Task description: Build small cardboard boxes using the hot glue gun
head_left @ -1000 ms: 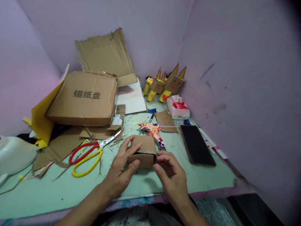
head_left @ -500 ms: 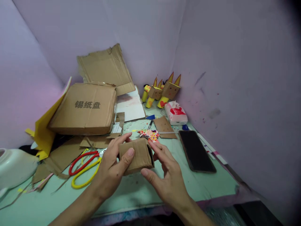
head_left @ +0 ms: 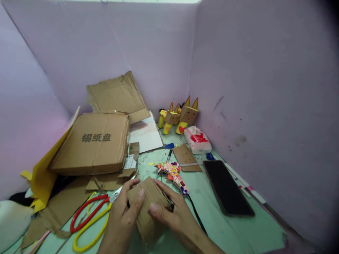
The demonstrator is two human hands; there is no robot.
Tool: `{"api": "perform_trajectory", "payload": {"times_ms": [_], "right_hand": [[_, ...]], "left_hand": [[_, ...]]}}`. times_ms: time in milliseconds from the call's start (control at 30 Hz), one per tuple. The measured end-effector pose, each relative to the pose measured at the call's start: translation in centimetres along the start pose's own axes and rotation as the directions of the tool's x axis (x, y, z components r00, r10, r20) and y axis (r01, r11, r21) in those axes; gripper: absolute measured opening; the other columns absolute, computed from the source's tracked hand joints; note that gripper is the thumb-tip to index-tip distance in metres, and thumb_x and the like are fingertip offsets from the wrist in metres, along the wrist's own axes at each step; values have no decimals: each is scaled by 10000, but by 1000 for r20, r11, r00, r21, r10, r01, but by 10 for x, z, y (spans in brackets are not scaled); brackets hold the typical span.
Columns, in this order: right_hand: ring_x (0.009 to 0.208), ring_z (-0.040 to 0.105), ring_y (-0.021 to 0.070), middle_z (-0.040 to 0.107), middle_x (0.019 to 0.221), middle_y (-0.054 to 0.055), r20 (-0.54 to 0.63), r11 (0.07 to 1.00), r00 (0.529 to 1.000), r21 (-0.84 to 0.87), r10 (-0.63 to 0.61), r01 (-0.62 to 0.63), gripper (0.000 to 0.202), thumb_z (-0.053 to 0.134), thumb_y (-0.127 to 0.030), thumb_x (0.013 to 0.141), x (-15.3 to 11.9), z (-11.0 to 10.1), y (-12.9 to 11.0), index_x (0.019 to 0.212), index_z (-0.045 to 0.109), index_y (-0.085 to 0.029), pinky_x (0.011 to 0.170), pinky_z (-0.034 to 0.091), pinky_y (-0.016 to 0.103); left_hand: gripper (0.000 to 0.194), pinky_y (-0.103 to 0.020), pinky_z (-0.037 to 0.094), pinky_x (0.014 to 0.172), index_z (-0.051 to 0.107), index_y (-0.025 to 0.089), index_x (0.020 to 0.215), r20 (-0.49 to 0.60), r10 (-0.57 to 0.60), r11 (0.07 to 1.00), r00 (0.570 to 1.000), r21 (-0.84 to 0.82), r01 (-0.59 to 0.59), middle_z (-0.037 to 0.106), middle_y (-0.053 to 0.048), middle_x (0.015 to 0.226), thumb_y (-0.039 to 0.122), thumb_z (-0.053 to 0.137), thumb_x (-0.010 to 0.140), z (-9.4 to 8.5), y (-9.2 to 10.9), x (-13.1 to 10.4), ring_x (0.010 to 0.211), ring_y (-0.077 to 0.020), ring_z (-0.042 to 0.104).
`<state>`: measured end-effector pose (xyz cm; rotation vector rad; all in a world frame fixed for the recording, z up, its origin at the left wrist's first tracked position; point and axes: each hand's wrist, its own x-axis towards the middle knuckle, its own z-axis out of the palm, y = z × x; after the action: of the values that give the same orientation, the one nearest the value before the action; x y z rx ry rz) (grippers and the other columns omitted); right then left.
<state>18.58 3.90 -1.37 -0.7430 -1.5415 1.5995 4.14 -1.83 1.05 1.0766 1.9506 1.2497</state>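
Both hands hold a small brown cardboard box (head_left: 150, 225) above the near part of the table. My left hand (head_left: 124, 211) grips its left side, thumb on the face toward me. On the right side, my right hand (head_left: 177, 215) has its thumb pressed on the cardboard and its fingers behind. Just beyond the box lies a flower-patterned glue gun (head_left: 169, 169) with a black cord. Scissors with one red and one yellow handle (head_left: 90, 215) rest left of my left hand, their blades partly hidden by it.
A large cardboard box (head_left: 92, 144) and cardboard sheets (head_left: 116, 95) fill the left back. Yellow-legged cardboard animals (head_left: 186, 114) stand in the corner by a tissue pack (head_left: 197, 140). A phone (head_left: 227, 187) lies at right. A flat cardboard piece (head_left: 185, 157) sits behind the glue gun.
The small box has been turned and tilted in my hands, and my right thumb now presses on its face. The view has shifted, with the scene sitting lower and more of the glue gun visible.
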Motion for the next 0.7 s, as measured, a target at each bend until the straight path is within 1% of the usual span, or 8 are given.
{"api": "perform_trajectory", "payload": {"times_ms": [67, 100, 200, 267, 367, 433, 533, 700], "right_hand": [[1128, 608, 317, 651, 1231, 109, 44, 999, 998, 16, 34, -34, 612, 718, -387, 677, -4, -4, 4, 1242, 598, -187, 978, 462, 478], [1142, 599, 315, 636, 1251, 115, 47, 999, 998, 8, 36, -36, 621, 720, -367, 675, -8, -5, 8, 1253, 589, -183, 990, 453, 477], [1238, 522, 294, 547, 1359, 113, -6, 997, 1000, -72, 13, -13, 656, 714, -305, 699, -23, -1, 25, 1318, 528, -195, 1047, 408, 447], [1259, 502, 280, 534, 1374, 107, -63, 994, 998, -112, 0, -7, 623, 671, -320, 755, -30, 4, 34, 1343, 501, -204, 1062, 395, 435], [1250, 514, 267, 553, 1358, 100, -134, 994, 991, -108, -17, 2, 556, 588, -381, 827, -32, 9, 39, 1348, 496, -211, 1054, 410, 416], [1266, 498, 258, 541, 1372, 93, -114, 993, 993, -114, 7, -20, 539, 559, -396, 850, -28, 9, 39, 1353, 492, -212, 1071, 392, 412], [1304, 457, 242, 505, 1406, 89, -36, 988, 998, -145, 43, -48, 509, 513, -365, 888, -23, 6, 37, 1370, 470, -205, 1104, 347, 414], [1314, 440, 240, 483, 1421, 100, -16, 989, 1000, -149, 14, -16, 519, 506, -326, 887, -22, 3, 36, 1385, 440, -196, 1114, 327, 417]], "left_hand": [[607, -391, 529, 815, 579, 179, 1108, 56, 5, 999, 998, 40, -7, 688, -100, 1091, 663, 498, 751, 0, -6, -7, 962, -294, 650], [600, -380, 536, 805, 585, 181, 1101, 52, -1, 999, 999, 45, -1, 691, -97, 1086, 661, 498, 752, 1, -9, -11, 975, -293, 650], [573, -359, 540, 831, 587, 187, 1094, -32, -27, 999, 999, 18, 28, 686, -88, 1111, 646, 508, 759, 8, -17, -23, 1047, -290, 632], [558, -353, 546, 834, 571, 183, 1105, -49, -52, 999, 997, -18, 51, 679, -90, 1125, 631, 490, 783, 13, -21, -27, 1052, -284, 632], [554, -376, 540, 866, 516, 175, 1180, -69, -38, 999, 997, -4, 38, 662, -104, 1145, 592, 467, 819, 17, -26, -24, 1082, -283, 619], [578, -411, 528, 891, 473, 171, 1236, -74, 18, 998, 997, 64, -14, 643, -120, 1170, 570, 489, 818, 14, -30, -17, 1124, -294, 595], [615, -449, 525, 888, 458, 161, 1260, -34, 99, 983, 994, 162, -92, 633, -142, 1179, 549, 547, 792, 8, -35, -5, 1134, -312, 588], [448, -430, 521, 905, 579, 187, 1106, 76, 135, 966, 988, 213, -148, 664, -106, 1150, 535, 483, 842, 8, -32, -3, 1089, -291, 614]]}}
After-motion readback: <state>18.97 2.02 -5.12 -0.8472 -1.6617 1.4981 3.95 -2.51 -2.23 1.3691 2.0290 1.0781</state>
